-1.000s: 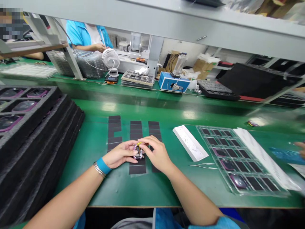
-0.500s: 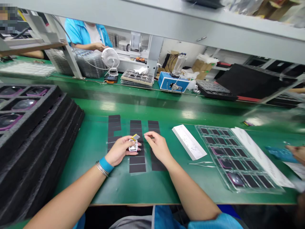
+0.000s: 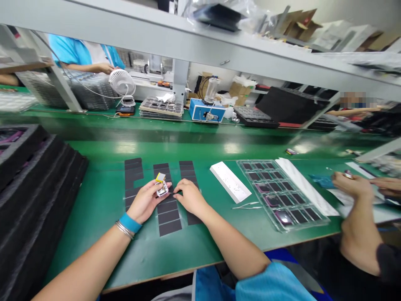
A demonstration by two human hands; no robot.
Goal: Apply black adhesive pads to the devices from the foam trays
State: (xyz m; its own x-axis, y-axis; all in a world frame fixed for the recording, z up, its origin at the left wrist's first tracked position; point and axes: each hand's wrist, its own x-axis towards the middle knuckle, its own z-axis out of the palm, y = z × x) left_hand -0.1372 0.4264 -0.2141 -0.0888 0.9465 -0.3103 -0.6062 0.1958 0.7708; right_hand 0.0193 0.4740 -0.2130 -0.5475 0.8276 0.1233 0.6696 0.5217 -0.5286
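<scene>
My left hand (image 3: 146,201) grips a small white-framed device housing (image 3: 162,190) above the middle strip of black rectangular stickers (image 3: 168,217). A small silver battery with a yellow edge (image 3: 161,177) stands out from the housing's upper side. Just to the right, my right hand (image 3: 190,197) has its fingertips pinched together near the housing, over the black strips; whatever they hold is too small to make out. Other strips of black stickers (image 3: 133,167) lie on the left and on the right (image 3: 187,168), the right one partly under my right hand.
Stacked black foam trays (image 3: 59,184) stand at the left. To the right are a white box (image 3: 230,182), tweezers (image 3: 247,206) and a clear plastic tray (image 3: 282,194) of dark pieces. A co-worker's hand (image 3: 354,184) works at far right. A shelf beam (image 3: 200,54) crosses overhead.
The view has swung right, bringing more of the co-worker's arms into sight. My right hand has come down and closer to the housing, which my left hand still holds, now tilted differently.
</scene>
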